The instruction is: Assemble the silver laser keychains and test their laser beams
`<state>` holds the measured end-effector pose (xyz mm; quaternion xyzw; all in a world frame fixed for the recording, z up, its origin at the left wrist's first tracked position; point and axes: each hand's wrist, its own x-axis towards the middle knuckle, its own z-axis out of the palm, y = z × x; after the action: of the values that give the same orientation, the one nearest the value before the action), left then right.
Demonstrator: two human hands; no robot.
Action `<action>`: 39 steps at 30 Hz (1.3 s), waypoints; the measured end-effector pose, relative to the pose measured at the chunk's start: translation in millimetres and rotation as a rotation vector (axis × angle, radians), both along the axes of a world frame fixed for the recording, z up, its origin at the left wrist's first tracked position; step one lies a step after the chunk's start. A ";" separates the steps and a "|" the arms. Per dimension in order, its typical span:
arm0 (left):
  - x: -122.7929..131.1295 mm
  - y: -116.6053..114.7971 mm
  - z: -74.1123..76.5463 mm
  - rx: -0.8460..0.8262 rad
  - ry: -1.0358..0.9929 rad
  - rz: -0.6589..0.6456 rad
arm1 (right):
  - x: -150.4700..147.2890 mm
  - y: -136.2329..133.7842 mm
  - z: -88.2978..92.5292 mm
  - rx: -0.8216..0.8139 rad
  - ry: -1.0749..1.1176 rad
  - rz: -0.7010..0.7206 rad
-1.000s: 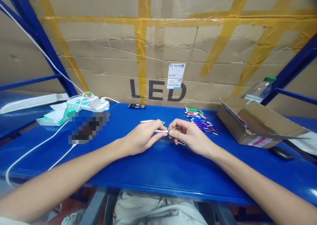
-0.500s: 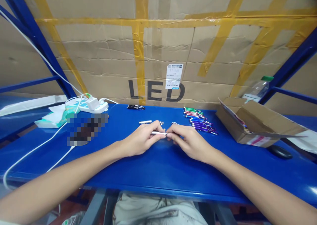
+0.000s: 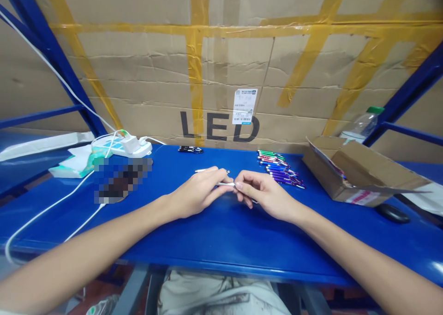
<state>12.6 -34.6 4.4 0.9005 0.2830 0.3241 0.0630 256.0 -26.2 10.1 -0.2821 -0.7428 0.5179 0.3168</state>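
Over the middle of the table, my left hand (image 3: 197, 192) is closed around a slim silver pen-like tube (image 3: 226, 184), its fingers covering most of it. My right hand (image 3: 265, 192) meets the tube's right end, thumb and forefinger pinched there. A small metal loop (image 3: 255, 201) shows beneath the right fingers; how it joins the tube is hidden. Behind the left hand, another silver tube (image 3: 198, 171) and a small silver disc (image 3: 228, 171) are partly covered. To the right lies a row of green, red, blue and purple pen-like tubes (image 3: 280, 171) with clips.
An open cardboard box (image 3: 356, 197) and a black computer mouse (image 3: 392, 213) are on the right. Several black pieces (image 3: 190, 149) lie at the back. On the left are a power strip (image 3: 136, 148), white cables, a tissue pack (image 3: 74, 167) and a blurred-out object (image 3: 121, 181).
My right hand has turned, its thumb now on top and its fingers curled below. The small loop from the table now shows under it. My left fingers have flattened over the tube.
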 end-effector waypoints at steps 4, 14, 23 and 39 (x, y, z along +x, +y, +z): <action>-0.1 -1.0 3.7 -0.041 0.014 0.040 | -3.1 -2.7 -1.8 0.054 -0.030 -0.081; -4.1 3.8 7.1 0.033 0.011 0.129 | 4.6 7.9 1.1 0.120 -0.012 -0.289; -3.0 3.0 5.2 0.010 0.086 0.103 | 6.5 1.0 -0.8 0.399 -0.323 -0.210; -2.5 3.5 6.5 0.000 0.081 0.209 | 13.4 2.7 -2.0 0.574 -0.851 -0.142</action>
<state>10.1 -31.1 10.9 0.8784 0.3777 0.2924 0.0177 269.4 -23.5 8.1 -0.4195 -0.8970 0.1098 0.0856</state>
